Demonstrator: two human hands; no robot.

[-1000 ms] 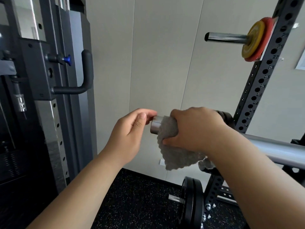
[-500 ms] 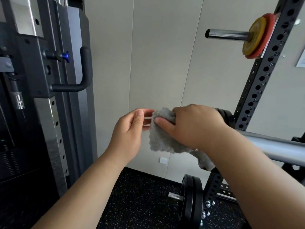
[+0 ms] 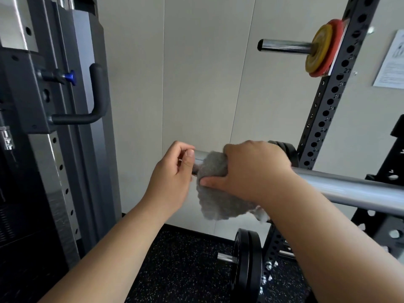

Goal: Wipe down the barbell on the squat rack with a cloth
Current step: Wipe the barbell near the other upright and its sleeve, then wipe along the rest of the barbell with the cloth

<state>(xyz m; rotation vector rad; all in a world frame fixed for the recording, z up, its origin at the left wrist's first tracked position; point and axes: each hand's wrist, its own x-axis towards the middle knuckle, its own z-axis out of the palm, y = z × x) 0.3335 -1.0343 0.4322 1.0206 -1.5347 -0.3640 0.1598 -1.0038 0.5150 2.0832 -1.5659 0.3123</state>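
A silver barbell point(image 3: 349, 189) lies across the black squat rack point(image 3: 328, 110), its sleeve end pointing left toward the wall. A grey cloth point(image 3: 215, 193) is wrapped over the sleeve near its tip and hangs below it. My right hand point(image 3: 251, 169) grips the cloth around the sleeve, thumb underneath. My left hand point(image 3: 175, 178) is at the bare tip of the sleeve, fingers curled around the end with the thumb on the front. The sleeve's end face is hidden behind the left fingers.
A tall cable machine point(image 3: 54, 127) with a black handle stands close on the left. Yellow and red plates point(image 3: 323, 51) sit on a storage peg high on the rack. Black plates point(image 3: 247, 267) hang on a low peg above the speckled floor.
The cloth, which covered the sleeve's end half a second ago, has slid back to the right, baring the tip. My left hand stays at the end.
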